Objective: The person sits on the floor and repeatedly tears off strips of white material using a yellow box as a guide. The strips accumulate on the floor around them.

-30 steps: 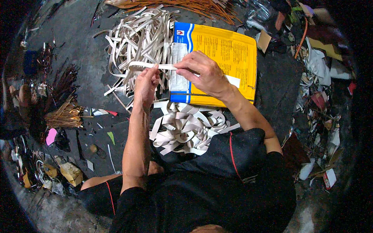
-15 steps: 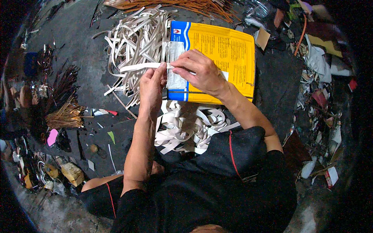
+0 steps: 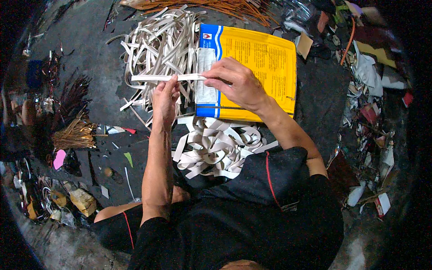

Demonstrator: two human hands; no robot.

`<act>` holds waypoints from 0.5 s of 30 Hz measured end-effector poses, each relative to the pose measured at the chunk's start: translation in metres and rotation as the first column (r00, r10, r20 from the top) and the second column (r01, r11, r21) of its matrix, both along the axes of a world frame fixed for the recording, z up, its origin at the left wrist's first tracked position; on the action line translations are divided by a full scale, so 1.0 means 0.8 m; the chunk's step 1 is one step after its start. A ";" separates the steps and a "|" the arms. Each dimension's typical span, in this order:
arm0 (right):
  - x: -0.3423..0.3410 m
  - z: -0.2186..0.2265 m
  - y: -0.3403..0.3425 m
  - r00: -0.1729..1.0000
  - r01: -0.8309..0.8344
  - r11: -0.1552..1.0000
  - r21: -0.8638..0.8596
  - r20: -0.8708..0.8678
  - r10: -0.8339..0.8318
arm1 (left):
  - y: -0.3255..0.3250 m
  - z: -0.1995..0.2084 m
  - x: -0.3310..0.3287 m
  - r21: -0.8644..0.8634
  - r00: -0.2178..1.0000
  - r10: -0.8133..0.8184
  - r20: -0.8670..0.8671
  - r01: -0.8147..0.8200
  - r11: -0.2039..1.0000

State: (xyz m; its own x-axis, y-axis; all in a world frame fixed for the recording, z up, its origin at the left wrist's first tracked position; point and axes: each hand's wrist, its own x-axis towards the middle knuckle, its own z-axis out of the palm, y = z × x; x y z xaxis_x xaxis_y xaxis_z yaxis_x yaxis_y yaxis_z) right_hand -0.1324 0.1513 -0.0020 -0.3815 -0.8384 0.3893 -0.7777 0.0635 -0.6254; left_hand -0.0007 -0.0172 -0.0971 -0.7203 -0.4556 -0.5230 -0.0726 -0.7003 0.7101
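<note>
A white flat strip (image 3: 189, 77) runs level between my hands, over the left edge of a yellow and blue metal panel (image 3: 270, 67). My left hand (image 3: 165, 96) pinches it between thumb and fingers, and its free end reaches out to the left. With the fingertips of my right hand (image 3: 236, 83) I grip the other end, above a whitish pad (image 3: 206, 67) on the panel. Past my left hand lies a tangled heap of narrow off-white strips (image 3: 157, 45). Wider white strips (image 3: 216, 146) lie looped in a pile between the panel and my lap.
Rusty brown rods or strips (image 3: 234, 10) lie at the far edge. Scrap litter (image 3: 366, 112) covers the floor on the right. A bundle of golden-brown strands (image 3: 76, 130) and a yellowish block (image 3: 83, 201) are on the left.
My left hand has slid left along the strip, away from my right hand, and the strip between them is longer and straighter. The right hand has barely moved.
</note>
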 end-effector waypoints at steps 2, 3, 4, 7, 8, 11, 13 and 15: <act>-0.003 -0.001 0.005 1.000 0.008 1.000 0.008 -0.004 -0.008 | -0.004 -0.006 0.002 -0.017 1.000 0.009 0.026 -0.009 1.000; -0.004 -0.003 0.000 1.000 -0.012 1.000 -0.003 -0.017 0.012 | -0.010 -0.008 0.003 -0.021 0.999 0.011 0.045 -0.010 1.000; -0.003 -0.001 -0.007 0.999 -0.028 1.000 -0.005 -0.030 0.028 | -0.011 -0.008 0.004 -0.007 0.998 0.051 0.023 -0.051 0.999; -0.002 0.001 -0.003 0.999 -0.005 1.000 0.008 -0.043 0.005 | -0.015 0.001 0.005 -0.032 0.996 0.080 0.043 -0.079 0.996; -0.002 0.002 0.000 0.999 0.011 1.000 0.009 -0.044 -0.011 | -0.018 -0.001 0.006 -0.038 0.997 0.062 0.041 -0.060 0.997; -0.003 0.002 -0.003 0.998 -0.018 0.999 -0.036 -0.060 0.016 | -0.023 -0.014 0.006 -0.058 0.999 0.027 0.036 -0.025 0.998; -0.001 -0.002 -0.015 0.993 -0.055 0.997 -0.051 -0.103 0.049 | -0.035 -0.022 0.012 -0.045 0.998 0.037 0.049 -0.035 0.998; -0.001 0.002 -0.006 0.990 -0.038 0.999 -0.009 -0.133 0.036 | -0.032 -0.025 0.012 -0.096 0.993 0.118 0.023 -0.115 0.989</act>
